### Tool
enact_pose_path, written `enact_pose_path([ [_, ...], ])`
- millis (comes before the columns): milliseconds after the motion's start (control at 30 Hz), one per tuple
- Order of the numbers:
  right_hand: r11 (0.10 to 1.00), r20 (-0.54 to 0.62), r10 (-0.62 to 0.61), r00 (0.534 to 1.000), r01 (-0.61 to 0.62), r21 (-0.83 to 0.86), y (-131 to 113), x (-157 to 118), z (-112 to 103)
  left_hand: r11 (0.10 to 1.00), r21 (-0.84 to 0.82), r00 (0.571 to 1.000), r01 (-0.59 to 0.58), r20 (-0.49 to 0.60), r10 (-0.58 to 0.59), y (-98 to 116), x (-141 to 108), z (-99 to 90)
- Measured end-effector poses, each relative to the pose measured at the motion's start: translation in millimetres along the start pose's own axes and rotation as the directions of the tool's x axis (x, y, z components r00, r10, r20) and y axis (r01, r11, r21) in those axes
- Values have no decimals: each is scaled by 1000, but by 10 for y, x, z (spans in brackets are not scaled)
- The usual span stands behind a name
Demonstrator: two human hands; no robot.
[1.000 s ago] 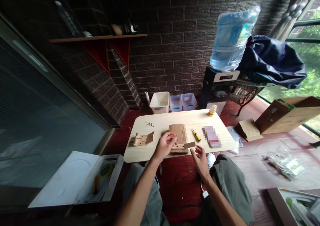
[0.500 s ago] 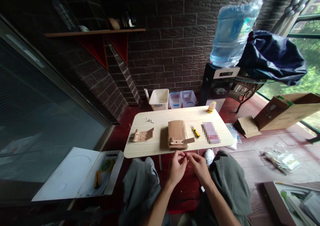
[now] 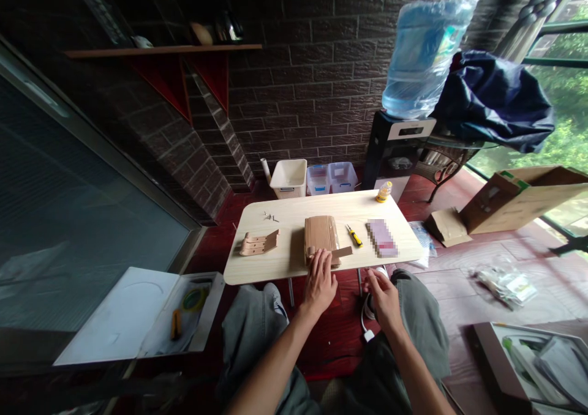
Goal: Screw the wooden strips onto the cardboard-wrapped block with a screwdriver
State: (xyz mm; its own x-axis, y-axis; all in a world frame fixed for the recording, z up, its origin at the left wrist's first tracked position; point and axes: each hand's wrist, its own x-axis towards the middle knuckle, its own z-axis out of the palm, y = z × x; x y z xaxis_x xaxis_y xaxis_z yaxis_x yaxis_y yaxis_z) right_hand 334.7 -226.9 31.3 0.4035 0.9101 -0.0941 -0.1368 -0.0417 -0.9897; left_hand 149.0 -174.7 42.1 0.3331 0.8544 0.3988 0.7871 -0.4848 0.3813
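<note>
My left hand (image 3: 321, 282) reaches over the front edge of the table (image 3: 275, 269), its fingers stretched out on a small light-wood piece (image 3: 342, 253). That piece lies on a flat brown cardboard package (image 3: 320, 230), and the fingers cover its left part. Off the table's edge, over my right knee, my right hand (image 3: 384, 297) has thumb and fingertips brought together; whatever may be between them is too small to make out. A yellow and black screwdriver (image 3: 354, 235) lies right of the package. To its left rests a similar assembled wooden piece (image 3: 260, 243), with several screws (image 3: 270, 216) behind it.
A pixelated flat object (image 3: 383, 239) and a yellow-capped small bottle (image 3: 384, 192) occupy the table's right side. Behind it stand plastic bins (image 3: 288, 179) and a water dispenser (image 3: 399, 152). Open boxes lie on the floor, one white box (image 3: 184, 317) at left, another (image 3: 533, 366) at right.
My hands were together in front of the table's edge and have come apart. The left moved forward onto the wooden piece; the right moved right. The view shifted slightly.
</note>
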Motion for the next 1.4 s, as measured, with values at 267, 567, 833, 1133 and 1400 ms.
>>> enact_pose_path([
  [267,999,47,50,998,-50,-13,132,158,-77,997,75,999,-26,22,24,-71,23,91],
  [567,999,86,24,996,-21,-31,137,200,26,993,103,996,-56,73,48,-111,-31,69],
  [833,929,169,-252,953,287,-232,-285,408,325,995,78,995,-66,74,60,-144,-52,39],
  [1133,655,624,-214,751,584,-479,-689,954,642,995,73,996,-65,60,61,-198,-51,64],
  [1400,458,766,-115,632,718,-524,-560,1109,842,996,65,998,-57,25,56,-234,-55,71],
])
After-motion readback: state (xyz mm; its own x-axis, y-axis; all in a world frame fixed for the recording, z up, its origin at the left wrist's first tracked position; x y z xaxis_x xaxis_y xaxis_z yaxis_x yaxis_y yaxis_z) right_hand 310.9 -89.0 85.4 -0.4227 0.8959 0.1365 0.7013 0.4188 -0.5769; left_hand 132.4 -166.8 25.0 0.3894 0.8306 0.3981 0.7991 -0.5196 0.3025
